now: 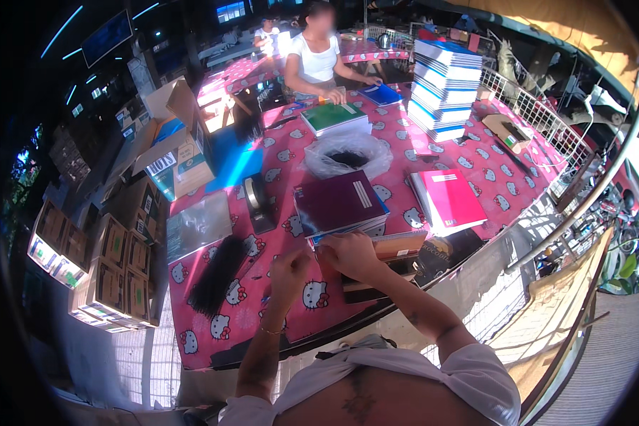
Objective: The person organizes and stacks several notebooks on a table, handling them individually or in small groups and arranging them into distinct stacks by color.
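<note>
My left hand (291, 273) is curled closed just above the pink tablecloth, near the front left corner of a stack of purple-covered notebooks (337, 199). Beside it my right hand (351, 253) is closed at the stack's front edge, fingertips bent inward. Whatever either hand pinches is too small or hidden to make out. Left of my hands lies a bundle of thin black strips (219, 278). A black tape dispenser (257, 204) stands behind that bundle. Under and beside my right wrist is an open cardboard box (397, 246).
Pink-red notebooks (451, 199) lie right, with a tall notebook stack (440, 92) behind. A plastic-wrapped ring (348, 155) sits mid-table; clear sheets (200, 226) lie left. Across, a person (316, 60) touches green notebooks (334, 117). Cartons (113, 266) stand left of the table.
</note>
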Demonstrator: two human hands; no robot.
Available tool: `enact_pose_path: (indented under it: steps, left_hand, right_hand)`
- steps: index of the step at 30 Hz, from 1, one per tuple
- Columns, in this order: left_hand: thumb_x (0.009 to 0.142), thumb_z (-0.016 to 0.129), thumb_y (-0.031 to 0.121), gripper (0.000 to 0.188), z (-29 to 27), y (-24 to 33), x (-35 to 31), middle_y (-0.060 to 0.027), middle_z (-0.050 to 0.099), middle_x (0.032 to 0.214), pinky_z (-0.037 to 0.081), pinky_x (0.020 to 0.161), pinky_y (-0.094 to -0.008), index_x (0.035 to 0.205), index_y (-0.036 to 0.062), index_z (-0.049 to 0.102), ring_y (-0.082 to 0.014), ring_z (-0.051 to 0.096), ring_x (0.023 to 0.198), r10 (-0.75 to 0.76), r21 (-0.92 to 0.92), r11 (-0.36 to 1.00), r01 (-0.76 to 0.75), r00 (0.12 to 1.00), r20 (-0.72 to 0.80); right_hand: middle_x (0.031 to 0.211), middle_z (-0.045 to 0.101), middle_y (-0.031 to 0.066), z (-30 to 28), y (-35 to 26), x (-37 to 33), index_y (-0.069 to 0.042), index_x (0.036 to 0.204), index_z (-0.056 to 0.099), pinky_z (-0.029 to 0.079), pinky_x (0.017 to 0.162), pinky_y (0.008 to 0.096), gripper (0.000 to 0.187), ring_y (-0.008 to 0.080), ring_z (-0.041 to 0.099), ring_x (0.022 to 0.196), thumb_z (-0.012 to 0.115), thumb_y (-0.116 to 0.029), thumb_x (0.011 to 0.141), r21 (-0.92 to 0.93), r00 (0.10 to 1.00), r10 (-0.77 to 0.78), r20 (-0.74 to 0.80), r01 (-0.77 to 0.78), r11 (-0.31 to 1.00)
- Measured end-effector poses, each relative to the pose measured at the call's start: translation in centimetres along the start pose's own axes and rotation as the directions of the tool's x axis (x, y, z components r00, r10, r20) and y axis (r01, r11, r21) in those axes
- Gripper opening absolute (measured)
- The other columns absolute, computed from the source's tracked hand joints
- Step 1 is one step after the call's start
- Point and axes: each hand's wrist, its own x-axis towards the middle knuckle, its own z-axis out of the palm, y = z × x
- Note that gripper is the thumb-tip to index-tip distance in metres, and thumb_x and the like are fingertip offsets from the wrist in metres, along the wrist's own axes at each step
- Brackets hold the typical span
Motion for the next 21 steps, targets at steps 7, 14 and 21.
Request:
enact_pose_path:
  steps: [7,14,21]
  left_hand:
    - [0.095,0.066,0.013,0.017,0.2,1.4,0.2,-0.0039,0.067,0.075,0.042,0.055,-0.0249,0.104,-0.0017,0.07,-0.0056,0.052,0.062,0.044,-0.055,0.997,-0.045,0.999,-0.025]
    - [0.094,0.068,0.015,0.016,0.9,0.8,0.8,-0.006,0.064,0.075,0.044,0.059,-0.0263,0.101,0.0005,0.068,-0.0097,0.055,0.063,-0.05,-0.06,0.997,0.047,0.997,-0.06]
    - [0.091,0.069,0.018,0.02,-1.3,1.4,3.3,-0.0115,0.064,0.088,0.051,0.068,-0.0429,0.104,0.0041,0.066,-0.0319,0.064,0.075,0.402,0.236,0.877,-0.419,0.908,0.121]
  right_hand:
    - [0.078,0.072,0.0063,0.1,0.0,0.2,-0.019,0.099,0.071,0.053,0.071,0.0435,0.017,0.0287,0.07,0.071,0.066,-0.025,0.084,-0.038,0.999,-0.003,0.037,0.004,0.999]
    - [0.081,0.072,0.0095,-0.3,0.7,0.0,-0.018,0.103,0.07,0.053,0.068,0.0441,0.019,0.0318,0.068,0.071,0.066,-0.022,0.086,0.01,0.996,-0.037,0.084,0.036,0.999]
    - [0.099,0.07,0.0152,-1.0,0.7,0.4,-0.01,0.106,0.07,0.054,0.076,0.0459,0.022,0.0362,0.068,0.085,0.068,-0.015,0.084,0.123,0.978,0.046,0.202,-0.072,0.99]
